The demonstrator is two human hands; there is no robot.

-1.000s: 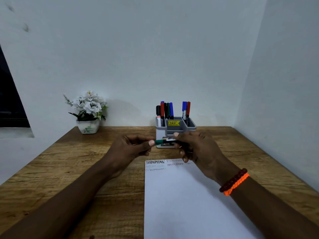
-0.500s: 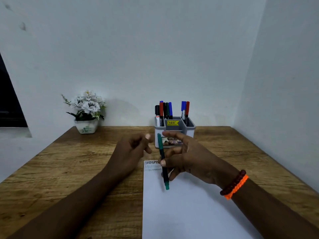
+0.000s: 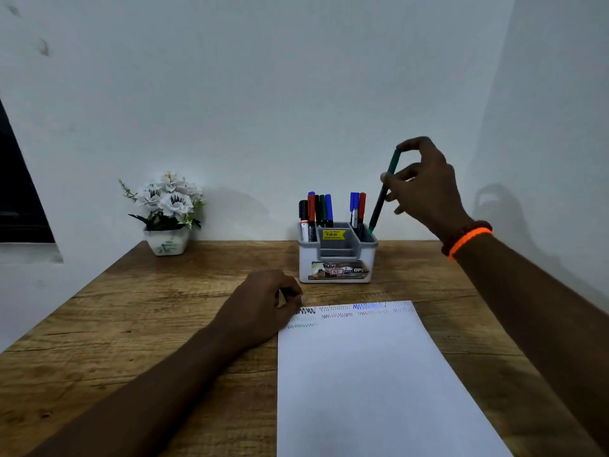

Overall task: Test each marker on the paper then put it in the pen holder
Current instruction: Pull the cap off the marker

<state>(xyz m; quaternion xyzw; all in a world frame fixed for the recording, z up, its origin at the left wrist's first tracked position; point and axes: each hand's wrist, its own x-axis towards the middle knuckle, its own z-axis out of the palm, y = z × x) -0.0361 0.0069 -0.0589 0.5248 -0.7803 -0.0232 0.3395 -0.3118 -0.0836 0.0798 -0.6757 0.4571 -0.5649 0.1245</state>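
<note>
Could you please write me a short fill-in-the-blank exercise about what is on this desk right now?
1. The right hand holds a ____ marker over the pen holder.
2. The left hand rests at the top left corner of the ____.
3. The flower pot stands to the ____ of the pen holder.
4. The wrist with the orange bracelet is the ____ one.

Missing words: green; paper; left; right

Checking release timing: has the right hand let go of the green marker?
No, the right hand holds the green marker, its lower end just at the holder rim.
</note>
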